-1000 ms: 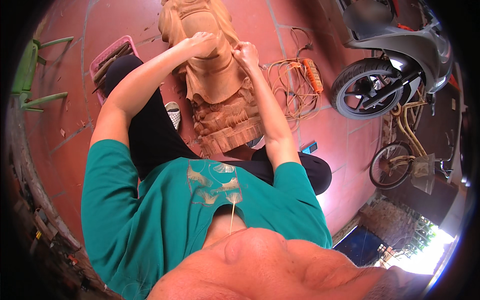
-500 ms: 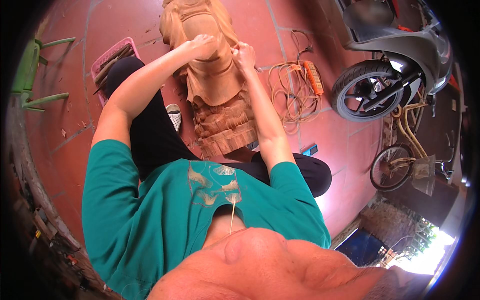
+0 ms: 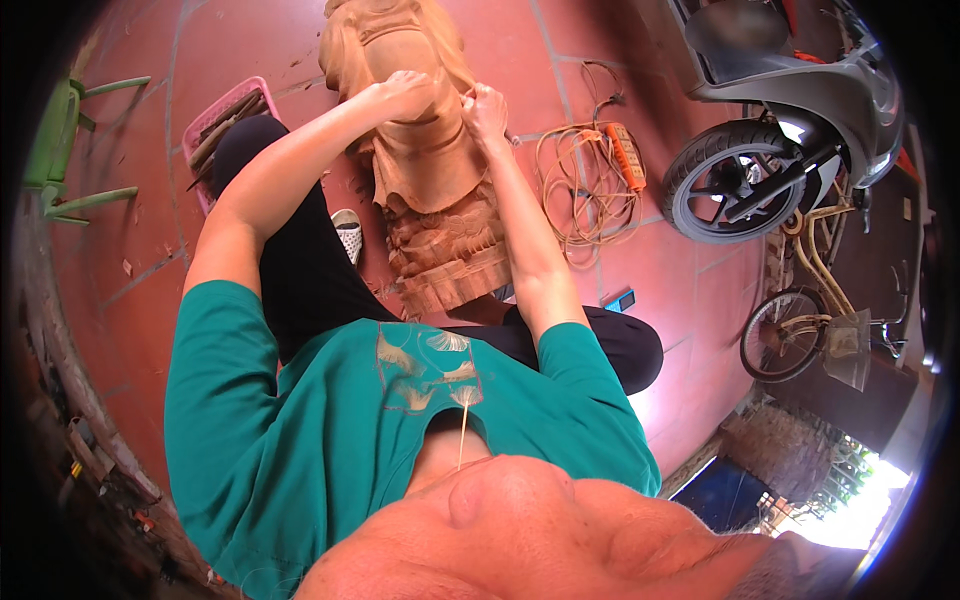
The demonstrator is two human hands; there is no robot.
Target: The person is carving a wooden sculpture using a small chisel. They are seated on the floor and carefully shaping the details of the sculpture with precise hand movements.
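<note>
A tall carved wooden statue (image 3: 440,190) of pale orange wood lies on the red tiled floor between my legs, base toward me. My left hand (image 3: 405,93) is curled over its upper middle and presses on the wood. Right beside it, my right hand (image 3: 485,103) is clenched in a fist against the statue and seems to grip a small tool, which is mostly hidden. The two hands almost touch. I wear a green shirt and black trousers.
A pink tray of tools (image 3: 215,135) lies at left, near a green chair (image 3: 70,150). A white sandal (image 3: 348,235) lies by my left leg. A coiled orange extension cable (image 3: 590,180) lies at right, beyond it a parked scooter (image 3: 780,130) and a bicycle (image 3: 800,320).
Both hands stay at the same spot on the statue, with only slight shifts. The statue has not moved.
</note>
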